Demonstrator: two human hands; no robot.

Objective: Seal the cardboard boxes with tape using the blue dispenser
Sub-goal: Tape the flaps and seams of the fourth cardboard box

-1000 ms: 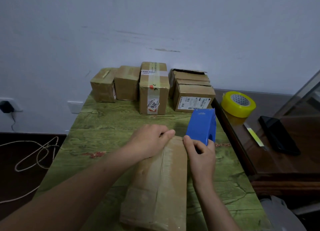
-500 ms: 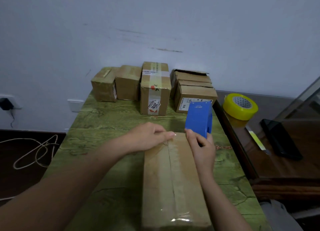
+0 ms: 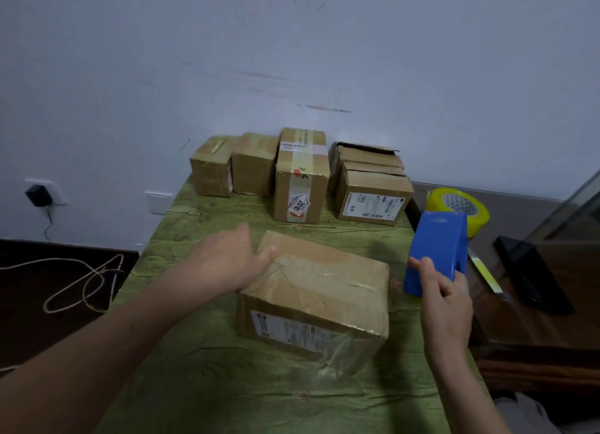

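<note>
Right grip (image 3: 444,303) clasps the blue dispenser (image 3: 438,248) — box (image 3: 318,290) just to its left.

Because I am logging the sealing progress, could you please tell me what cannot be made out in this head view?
Tape inside the blue dispenser: head view, its casing hides it.
Label print on the near box: head view, too blurred to read.
The yellow tape roll: head view, partly behind the dispenser.
Palm of the right hand: head view, turned away.

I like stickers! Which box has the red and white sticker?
The tall box in the middle of the back row. Its sticker reads 2010, and it stands taller than the rest.
</note>
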